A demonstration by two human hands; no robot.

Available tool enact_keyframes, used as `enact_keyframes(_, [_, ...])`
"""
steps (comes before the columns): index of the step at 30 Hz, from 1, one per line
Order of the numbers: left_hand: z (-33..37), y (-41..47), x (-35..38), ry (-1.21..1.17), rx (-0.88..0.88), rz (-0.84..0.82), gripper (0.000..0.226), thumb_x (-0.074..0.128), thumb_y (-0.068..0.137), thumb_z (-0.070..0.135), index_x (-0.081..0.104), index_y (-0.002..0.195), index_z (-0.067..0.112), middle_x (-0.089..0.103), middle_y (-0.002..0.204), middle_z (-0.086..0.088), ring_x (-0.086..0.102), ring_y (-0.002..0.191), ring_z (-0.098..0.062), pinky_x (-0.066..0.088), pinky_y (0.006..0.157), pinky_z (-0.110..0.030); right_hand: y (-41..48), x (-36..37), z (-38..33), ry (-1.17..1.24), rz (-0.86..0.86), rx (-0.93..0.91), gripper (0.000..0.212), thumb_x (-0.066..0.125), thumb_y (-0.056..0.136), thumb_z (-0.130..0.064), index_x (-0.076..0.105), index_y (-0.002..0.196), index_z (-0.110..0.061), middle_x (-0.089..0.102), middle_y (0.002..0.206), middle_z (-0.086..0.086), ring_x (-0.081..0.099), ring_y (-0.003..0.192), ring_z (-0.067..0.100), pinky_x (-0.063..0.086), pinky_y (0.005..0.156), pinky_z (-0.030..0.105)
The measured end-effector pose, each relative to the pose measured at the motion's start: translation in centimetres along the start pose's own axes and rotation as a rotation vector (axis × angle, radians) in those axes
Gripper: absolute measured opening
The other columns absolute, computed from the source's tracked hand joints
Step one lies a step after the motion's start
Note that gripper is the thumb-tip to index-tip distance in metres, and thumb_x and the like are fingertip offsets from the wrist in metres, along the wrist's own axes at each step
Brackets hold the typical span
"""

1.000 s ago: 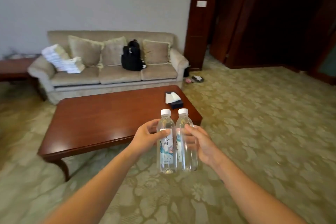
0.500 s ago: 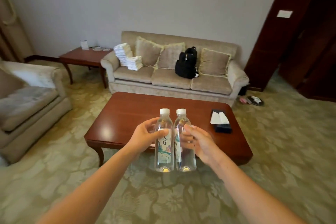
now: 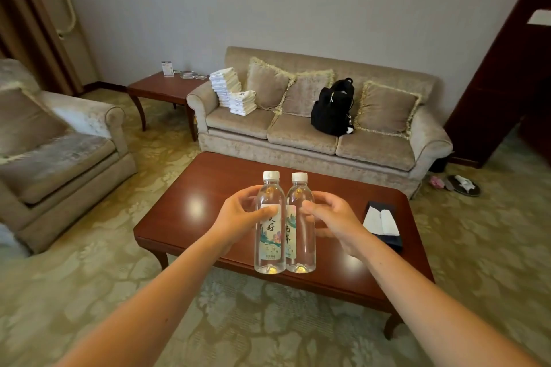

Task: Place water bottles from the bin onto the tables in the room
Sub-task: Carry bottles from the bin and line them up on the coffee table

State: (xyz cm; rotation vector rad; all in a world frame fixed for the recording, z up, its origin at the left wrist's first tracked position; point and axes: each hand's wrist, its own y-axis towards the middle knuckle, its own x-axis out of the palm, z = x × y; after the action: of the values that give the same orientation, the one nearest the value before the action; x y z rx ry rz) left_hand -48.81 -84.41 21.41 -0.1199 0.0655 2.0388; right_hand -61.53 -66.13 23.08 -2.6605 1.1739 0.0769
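The left hand [image 3: 238, 219] curls round the left water bottle [image 3: 269, 235], thumb across the label and fingers behind. The right hand [image 3: 335, 222] grips the right water bottle [image 3: 301, 235] likewise, thumb at the label's top. Both bottles are upright, white caps up, side by side and touching, held in the air over the near edge of the coffee table [image 3: 208, 202]. A dark tissue box [image 3: 383, 225] lies near the table's right edge. Beyond the far edge stands a beige sofa [image 3: 304, 134] carrying a black backpack [image 3: 332, 110] and stacked white towels [image 3: 231, 92]. A side table [image 3: 162, 89] sits at the sofa's left end.
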Motion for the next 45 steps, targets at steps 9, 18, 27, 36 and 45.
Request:
enact_keyframes(9, [-0.9, 8.6, 1.3, 0.024, -0.041, -0.028, 0.052, 0.082, 0.078, 0.026, 0.062, 0.125, 0.026, 0.074, 0.108, 0.002, 0.07, 0.101, -0.012, 0.057, 0.078, -0.027, 8.0, -2.8, 0.3, -0.04, 0.067, 0.01, 0.043, 0.087, 0.073, -0.027, 0.062, 0.107, -0.027, 0.074, 0.099, 0.0, 0.074, 0.09, 0.017, 0.06, 0.086, 0.044])
enact_keyframes(18, [-2.5, 20.8, 2.1, 0.068, -0.068, -0.17, 0.063, 0.085, 0.072, 0.028, 0.059, 0.129, 0.023, 0.071, 0.115, -0.001, 0.073, 0.093, -0.017, 0.059, 0.074, -0.028, 17.1, -6.3, 1.3, 0.038, 0.172, 0.122, 0.047, 0.087, 0.072, -0.025, 0.056, 0.107, -0.026, 0.069, 0.106, 0.003, 0.071, 0.089, 0.015, 0.06, 0.071, 0.032])
enact_keyframes(27, [-11.0, 32.4, 7.0, 0.094, -0.082, -0.233, 0.068, 0.085, 0.065, 0.036, 0.061, 0.128, 0.025, 0.07, 0.116, -0.002, 0.072, 0.091, -0.011, 0.056, 0.071, -0.022, 27.9, -11.9, 10.0, 0.158, 0.214, 0.202, 0.055, 0.086, 0.074, -0.018, 0.058, 0.121, -0.014, 0.073, 0.1, 0.001, 0.073, 0.092, 0.018, 0.058, 0.074, 0.034])
enact_keyframes(36, [-30.4, 42.7, 13.2, 0.092, 0.1, -0.19, 0.059, 0.086, 0.071, 0.022, 0.062, 0.123, 0.03, 0.072, 0.114, 0.007, 0.07, 0.096, -0.017, 0.057, 0.084, -0.034, 40.7, -15.9, 28.1, 0.117, 0.202, 0.051, 0.052, 0.086, 0.073, -0.012, 0.058, 0.117, -0.012, 0.076, 0.103, 0.009, 0.073, 0.097, 0.028, 0.059, 0.085, 0.045])
enact_keyframes(45, [-43.7, 49.4, 17.6, 0.125, 0.412, -0.118, 0.062, 0.087, 0.071, 0.017, 0.059, 0.122, 0.037, 0.07, 0.117, 0.008, 0.07, 0.1, -0.016, 0.058, 0.087, -0.043, 49.4, -18.0, 41.0, 0.174, 0.211, -0.223, 0.062, 0.084, 0.067, -0.005, 0.056, 0.122, -0.013, 0.076, 0.104, 0.005, 0.072, 0.096, 0.022, 0.056, 0.078, 0.038])
